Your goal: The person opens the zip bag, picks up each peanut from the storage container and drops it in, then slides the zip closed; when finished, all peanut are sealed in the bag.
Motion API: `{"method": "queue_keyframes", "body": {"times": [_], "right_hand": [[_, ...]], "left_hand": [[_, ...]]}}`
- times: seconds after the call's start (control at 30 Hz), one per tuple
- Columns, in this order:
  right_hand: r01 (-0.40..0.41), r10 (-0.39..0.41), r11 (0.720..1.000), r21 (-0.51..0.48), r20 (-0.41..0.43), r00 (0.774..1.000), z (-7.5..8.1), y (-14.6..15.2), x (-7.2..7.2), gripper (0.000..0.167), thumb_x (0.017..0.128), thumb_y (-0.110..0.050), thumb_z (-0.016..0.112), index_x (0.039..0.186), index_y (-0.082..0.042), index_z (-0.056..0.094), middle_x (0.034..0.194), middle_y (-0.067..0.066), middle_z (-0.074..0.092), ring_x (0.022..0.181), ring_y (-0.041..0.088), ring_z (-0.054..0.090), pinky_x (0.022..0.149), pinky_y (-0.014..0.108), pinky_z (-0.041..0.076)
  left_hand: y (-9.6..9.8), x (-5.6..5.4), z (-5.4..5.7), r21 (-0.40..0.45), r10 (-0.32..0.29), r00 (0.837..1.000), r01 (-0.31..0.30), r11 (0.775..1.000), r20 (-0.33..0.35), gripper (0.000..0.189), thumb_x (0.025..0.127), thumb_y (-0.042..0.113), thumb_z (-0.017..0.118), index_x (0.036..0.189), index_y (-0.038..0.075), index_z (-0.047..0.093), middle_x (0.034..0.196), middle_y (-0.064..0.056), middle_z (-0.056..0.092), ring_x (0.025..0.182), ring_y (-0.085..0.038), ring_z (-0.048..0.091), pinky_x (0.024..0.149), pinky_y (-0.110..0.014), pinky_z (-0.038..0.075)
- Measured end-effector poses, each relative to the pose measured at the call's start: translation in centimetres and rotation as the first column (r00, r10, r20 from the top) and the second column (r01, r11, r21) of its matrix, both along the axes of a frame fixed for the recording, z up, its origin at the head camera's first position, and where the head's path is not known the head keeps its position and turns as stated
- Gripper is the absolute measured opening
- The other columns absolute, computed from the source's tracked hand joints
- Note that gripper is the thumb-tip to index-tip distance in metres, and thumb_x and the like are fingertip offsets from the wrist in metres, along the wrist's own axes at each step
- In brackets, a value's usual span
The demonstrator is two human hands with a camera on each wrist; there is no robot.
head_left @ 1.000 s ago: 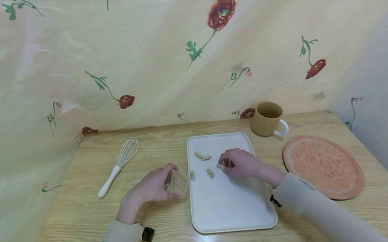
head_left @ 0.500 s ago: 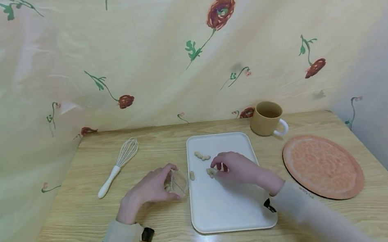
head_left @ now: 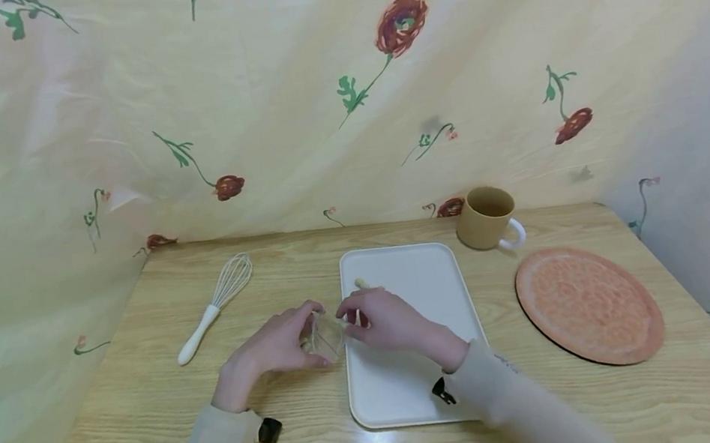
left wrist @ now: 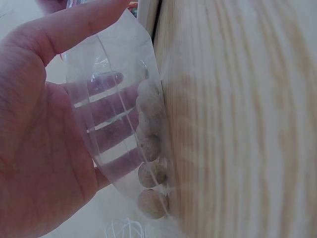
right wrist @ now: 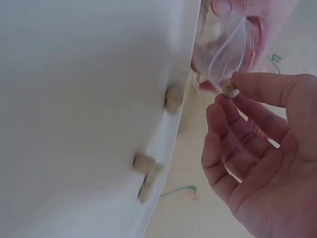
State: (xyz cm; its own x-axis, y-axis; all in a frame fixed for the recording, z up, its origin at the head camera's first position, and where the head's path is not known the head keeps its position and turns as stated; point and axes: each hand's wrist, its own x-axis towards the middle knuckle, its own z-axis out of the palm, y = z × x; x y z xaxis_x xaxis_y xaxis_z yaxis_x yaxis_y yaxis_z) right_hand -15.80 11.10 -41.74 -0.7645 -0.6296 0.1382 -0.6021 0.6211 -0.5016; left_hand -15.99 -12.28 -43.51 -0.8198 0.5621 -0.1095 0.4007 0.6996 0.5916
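My left hand (head_left: 279,342) holds a clear plastic bag (left wrist: 114,99) on the wood beside the tray, thumb on one side and fingers on the other. Several peanuts (left wrist: 151,176) lie in the bottom of the bag. Between thumb and fingertips, my right hand (head_left: 385,319) pinches a peanut (right wrist: 230,89) close to the bag, over the left rim of the white tray (head_left: 395,265). The right wrist view shows a peanut (right wrist: 173,99) near the tray's edge and two more peanuts (right wrist: 144,163) together further along; in the head view my right hand mostly hides them.
A white whisk (head_left: 217,305) lies on the wooden table (head_left: 315,424) to the left. Behind the tray's right corner stands a tan mug (head_left: 485,218) with a white handle. An orange-pink round mat (head_left: 588,306) lies at the right. Floral cloth (head_left: 283,95) hangs behind.
My right hand has moved left across the tray to the bag, carrying a peanut. The peanuts formerly at the tray's middle no longer show there. My left hand and the bag have stayed put.
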Motion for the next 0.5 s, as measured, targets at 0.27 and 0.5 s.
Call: {"method": "queue_keyframes", "body": {"times": [0.27,0.5], "right_hand": [[0.130,-0.129,0.991,-0.041,0.039,0.991,0.1,-2.1,1.0,0.018,0.085,-0.004,0.074,0.103,-0.001,0.072,0.078,-0.001,0.063,0.064,0.008,0.053,0.057,0.025,0.046],[0.153,-0.146,0.985,-0.074,0.098,0.984,0.1,-2.8,1.4,0.019,0.087,-0.006,0.072,0.105,0.002,0.071,0.076,-0.002,0.063,0.061,0.007,0.053,0.055,0.023,0.046]], "left_hand": [[0.0,-0.2,-0.1,0.008,-0.024,1.000,0.024,1.000,-0.015,0.082,0.073,0.042,0.087,0.138,0.013,0.047,0.108,-0.001,0.059,0.097,-0.018,0.056,0.087,-0.045,0.046],[-0.2,-0.2,-0.2,0.000,-0.023,0.999,0.023,1.000,-0.029,0.080,0.074,0.042,0.087,0.137,0.013,0.047,0.104,0.001,0.057,0.093,-0.017,0.054,0.086,-0.043,0.044]]}}
